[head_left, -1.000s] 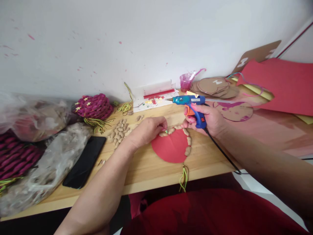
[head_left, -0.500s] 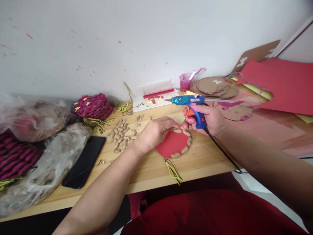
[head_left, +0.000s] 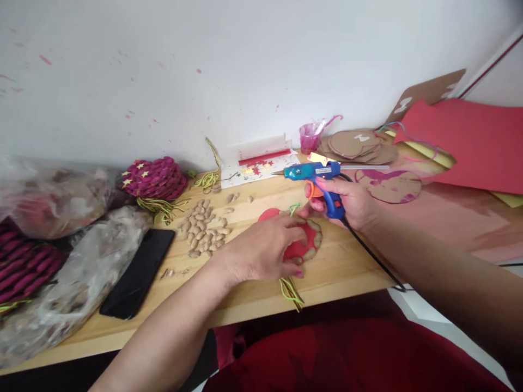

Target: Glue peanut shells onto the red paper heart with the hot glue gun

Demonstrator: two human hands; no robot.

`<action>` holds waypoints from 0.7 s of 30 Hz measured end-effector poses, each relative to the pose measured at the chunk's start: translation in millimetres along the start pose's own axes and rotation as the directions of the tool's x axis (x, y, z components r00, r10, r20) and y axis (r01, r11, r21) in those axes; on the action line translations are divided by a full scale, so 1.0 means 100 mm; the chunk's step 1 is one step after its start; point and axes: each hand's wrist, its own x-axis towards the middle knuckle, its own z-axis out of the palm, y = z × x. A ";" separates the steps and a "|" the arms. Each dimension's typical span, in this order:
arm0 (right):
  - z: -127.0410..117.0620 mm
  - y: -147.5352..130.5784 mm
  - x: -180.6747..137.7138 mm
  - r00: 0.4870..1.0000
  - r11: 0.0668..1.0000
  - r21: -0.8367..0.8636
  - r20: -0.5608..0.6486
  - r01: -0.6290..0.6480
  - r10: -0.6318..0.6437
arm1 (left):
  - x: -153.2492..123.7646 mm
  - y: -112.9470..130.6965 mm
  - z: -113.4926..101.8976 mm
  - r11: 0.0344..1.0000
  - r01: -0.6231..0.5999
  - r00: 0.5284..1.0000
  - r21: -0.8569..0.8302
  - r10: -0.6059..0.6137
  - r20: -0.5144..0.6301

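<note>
In the head view a round red disc (head_left: 272, 214) lies on the wooden table, with peanuts (head_left: 316, 239) along part of its rim. My left hand (head_left: 272, 245) reaches across it, fingers curled and spaced, gripping it from above and hiding much of its surface. The thumb is by the lower edge, near a tassel of yellow-green and dark cord (head_left: 291, 291). My right hand (head_left: 347, 201) is closed round a blue hot glue gun (head_left: 333, 204) with an orange trigger, its nozzle pointing left. A small green loop (head_left: 295, 207) shows at the disc's top edge.
Loose peanuts (head_left: 202, 228) lie left of the disc, beside a black phone (head_left: 139, 272) and plastic bags (head_left: 81, 272). Behind are a purple stack (head_left: 153, 177), star confetti on white paper (head_left: 229, 177), a pink cup (head_left: 309, 139) and cardboard discs (head_left: 353, 144). The gun's cord (head_left: 376, 258) trails right.
My left hand has moved from the disc's top edge down over its middle, fingers spreading. The green loop has come into sight. My right hand keeps the glue gun almost in place.
</note>
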 end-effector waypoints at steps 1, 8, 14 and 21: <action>0.00 0.00 0.00 1.000 1.000 -0.003 -0.001 -0.005 0.005 | 0.00 -0.01 -0.01 0.999 0.026 0.999 0.025 -0.026 0.018; -0.02 -0.02 -0.05 0.995 0.995 0.029 0.042 -0.093 0.092 | -0.09 -0.10 -0.16 0.991 0.078 0.993 0.108 -0.087 0.079; 0.02 -0.03 -0.05 0.994 0.993 -0.059 0.043 -0.099 0.101 | -0.15 -0.19 -0.22 0.932 0.227 0.969 0.283 -0.245 0.030; 0.07 -0.05 -0.06 0.997 0.990 -0.113 -0.033 -0.080 0.077 | -0.14 -0.11 -0.21 0.928 0.244 0.966 0.283 -0.259 0.019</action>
